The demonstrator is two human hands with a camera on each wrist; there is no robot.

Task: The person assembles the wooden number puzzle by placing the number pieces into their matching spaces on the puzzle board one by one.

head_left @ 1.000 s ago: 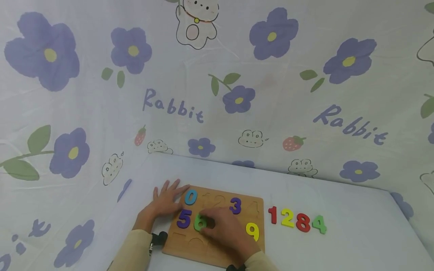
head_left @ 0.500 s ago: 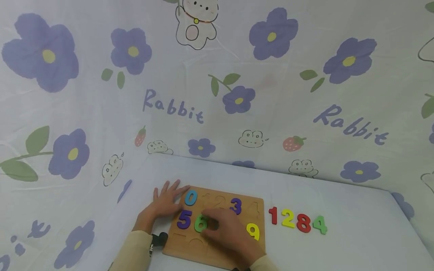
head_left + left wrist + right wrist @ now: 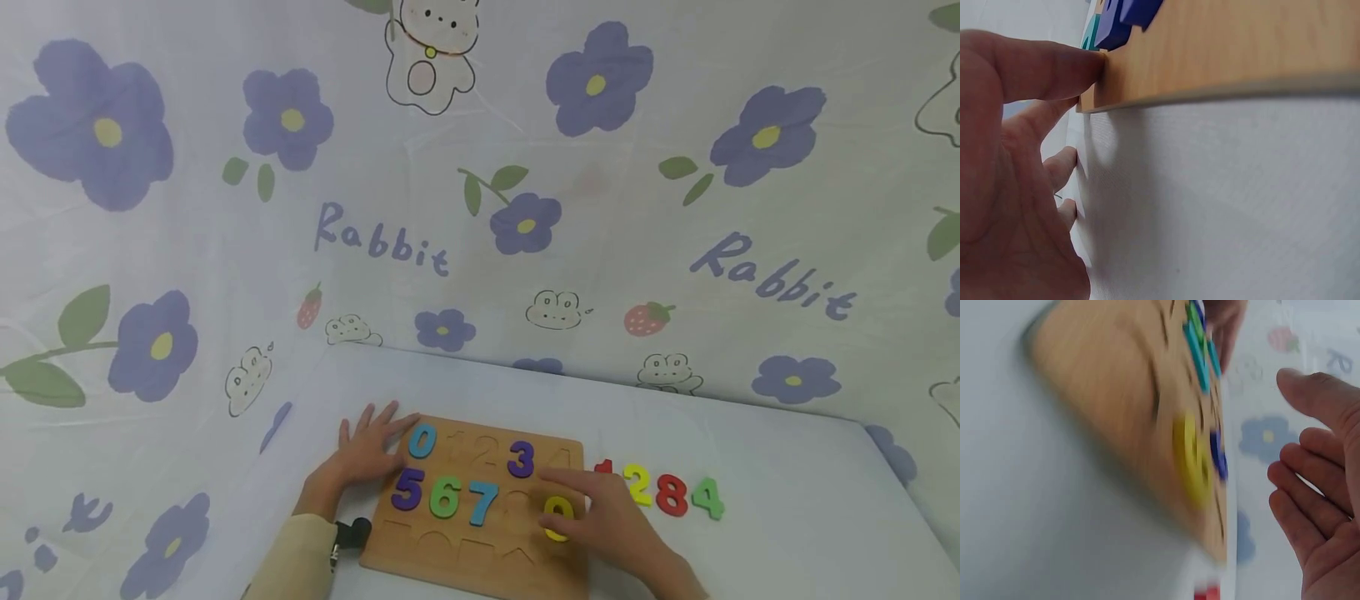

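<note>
A wooden number board (image 3: 401, 546) lies on the table in the head view. My left hand (image 3: 363, 454) has its fingers spread, and its thumb touches the board's left edge, as the left wrist view also shows. Set on the board are a blue 0 (image 3: 414, 443), purple 3 (image 3: 522, 460), purple 5 (image 3: 408, 492), green 6 (image 3: 436, 498), blue 7 (image 3: 485, 497) and yellow 9 (image 3: 558, 534). Over the board's right side my right hand (image 3: 618, 521) hovers with thumb and fingers apart and nothing between them. It partly covers the 9.
Right of the board a red 1 (image 3: 603, 464), yellow 2 (image 3: 638, 485), red 8 (image 3: 671, 509) and green 4 (image 3: 708, 500) lie in a row on the white table (image 3: 810, 517). Behind stands a flower-printed cloth (image 3: 622, 192).
My right hand has moved right, away from the 6, uncovering the blue 7 and the board's lower outlines. It now covers part of the red 1. My left hand has stayed put.
</note>
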